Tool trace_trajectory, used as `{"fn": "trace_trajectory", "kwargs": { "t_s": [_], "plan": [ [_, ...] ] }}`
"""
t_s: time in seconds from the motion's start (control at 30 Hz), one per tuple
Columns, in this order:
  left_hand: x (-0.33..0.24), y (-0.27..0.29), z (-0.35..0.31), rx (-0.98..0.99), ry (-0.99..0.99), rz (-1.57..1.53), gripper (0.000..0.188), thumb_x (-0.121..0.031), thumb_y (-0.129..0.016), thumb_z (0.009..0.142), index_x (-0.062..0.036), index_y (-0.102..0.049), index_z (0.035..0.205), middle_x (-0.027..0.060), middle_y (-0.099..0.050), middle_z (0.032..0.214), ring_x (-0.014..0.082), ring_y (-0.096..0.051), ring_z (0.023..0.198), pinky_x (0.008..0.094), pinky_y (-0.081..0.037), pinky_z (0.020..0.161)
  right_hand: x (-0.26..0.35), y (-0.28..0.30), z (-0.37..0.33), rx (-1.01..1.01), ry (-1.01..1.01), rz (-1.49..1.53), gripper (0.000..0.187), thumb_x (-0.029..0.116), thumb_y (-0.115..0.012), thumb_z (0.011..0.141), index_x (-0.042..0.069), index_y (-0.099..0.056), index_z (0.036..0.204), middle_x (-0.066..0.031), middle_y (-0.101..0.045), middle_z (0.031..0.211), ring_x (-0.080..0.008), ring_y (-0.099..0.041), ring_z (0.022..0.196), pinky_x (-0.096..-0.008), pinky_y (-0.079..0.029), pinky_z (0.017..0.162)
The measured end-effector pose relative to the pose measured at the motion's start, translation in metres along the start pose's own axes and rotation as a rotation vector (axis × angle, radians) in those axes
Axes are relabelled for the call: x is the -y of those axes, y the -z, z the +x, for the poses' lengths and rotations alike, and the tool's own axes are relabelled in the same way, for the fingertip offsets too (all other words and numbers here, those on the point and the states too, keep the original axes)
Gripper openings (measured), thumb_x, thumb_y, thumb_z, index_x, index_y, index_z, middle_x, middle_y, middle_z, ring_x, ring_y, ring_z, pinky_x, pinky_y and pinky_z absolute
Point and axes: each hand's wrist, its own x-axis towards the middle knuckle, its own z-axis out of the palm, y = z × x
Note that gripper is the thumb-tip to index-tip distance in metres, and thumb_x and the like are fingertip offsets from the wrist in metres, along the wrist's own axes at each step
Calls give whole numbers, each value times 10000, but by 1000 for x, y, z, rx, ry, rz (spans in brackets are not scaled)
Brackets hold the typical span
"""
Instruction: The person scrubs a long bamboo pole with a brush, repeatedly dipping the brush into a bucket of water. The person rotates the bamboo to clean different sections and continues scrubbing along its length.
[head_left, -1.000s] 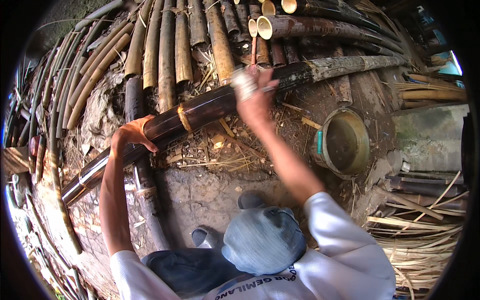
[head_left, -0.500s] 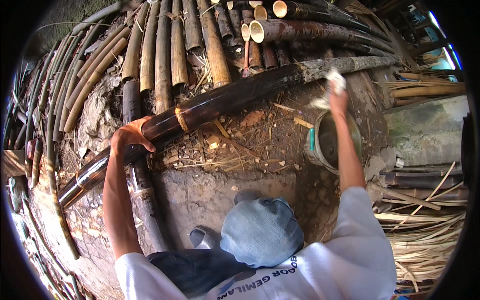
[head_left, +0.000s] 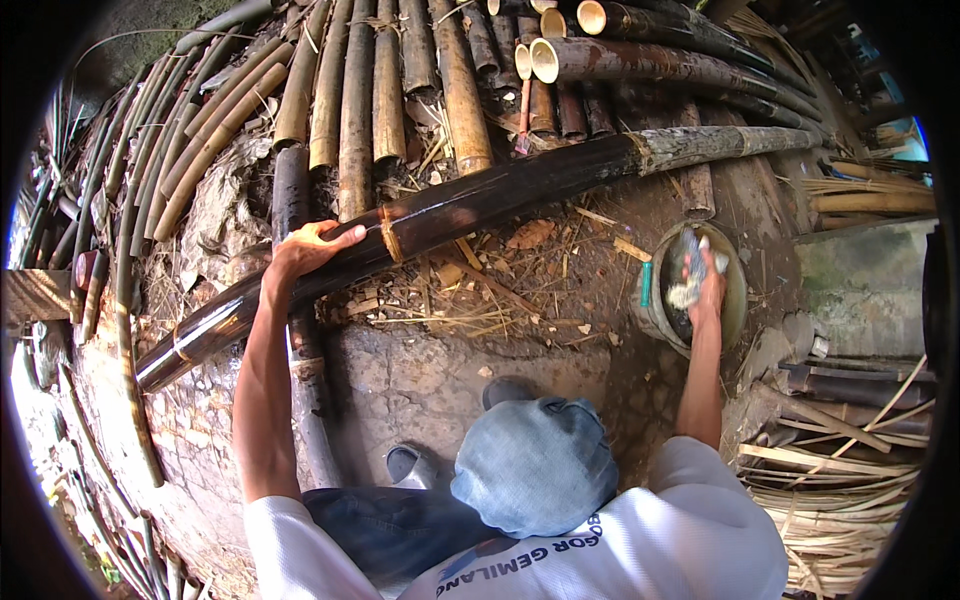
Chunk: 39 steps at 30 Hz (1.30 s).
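Right hand (head_left: 708, 287) moved to bucket (head_left: 652, 318), clamping cloth (head_left: 684, 294) (half-hidden); left fingers (head_left: 350, 239) apart on bamboo (head_left: 480, 207).

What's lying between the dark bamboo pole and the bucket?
Between the pole and the bucket, the head view shows another bamboo's end and two pale strips on dirt.

Cracked grey paving (head_left: 560, 365) lies beneath me, meeting bare brown earth (head_left: 772, 250); a green-stained concrete block (head_left: 870, 280) stands at my right, and daylight (head_left: 150, 425) whitens the paving to my left.
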Motion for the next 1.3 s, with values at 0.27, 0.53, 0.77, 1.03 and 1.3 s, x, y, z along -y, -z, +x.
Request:
{"fn": "trace_trajectory", "kwargs": {
  "t_s": [0.27,0.53,0.77,1.03,1.3],
  "plan": [
    [-95,-48,64,-32,-352,-280,853,-794,-357,984,-84,-766,1223,239,-743,1126,349,-689,1098,431,-508,1011,-30,-313,-136,254,1063,-797,326,286,-827,851,110,-743,1112,-65,-744,1142,-237,-618,1153,-544,-325,1024],
    [-124,-81,-20,-462,-619,300,891,-713,-501,979,-17,-451,1533,285,-541,1452,411,-512,1380,502,-368,1176,-20,-248,-32,188,1074,-881,536,263,-718,938,127,-536,1423,-182,-629,1361,-355,-471,1406,-643,-229,1222],
    [-129,-72,35,-507,-505,433,1123,-409,-954,619,-87,-388,1533,180,-570,1361,386,-584,1232,570,-443,1049,23,-230,91,-141,941,-1229,817,503,-675,964,119,-339,1602,-383,-507,1393,-485,-485,1352,-555,-449,1086],
    [-125,-66,-1,-236,-468,349,1050,-429,-937,554,-3,-491,1404,212,-686,1191,419,-674,1081,491,-549,979,-63,-328,-158,501,1173,-795,291,263,-786,890,116,-741,1137,-68,-692,1364,-330,-435,1483,-627,-28,1275],
    [-72,-52,-39,110,-377,81,1087,-549,-921,533,-75,-527,1428,223,-701,1225,381,-707,1104,474,-545,1002,86,-144,82,28,417,-1524,725,471,-557,1029,97,-330,1607,-233,-518,1523,-514,-59,1561,-626,-31,1262]
  ]
}}
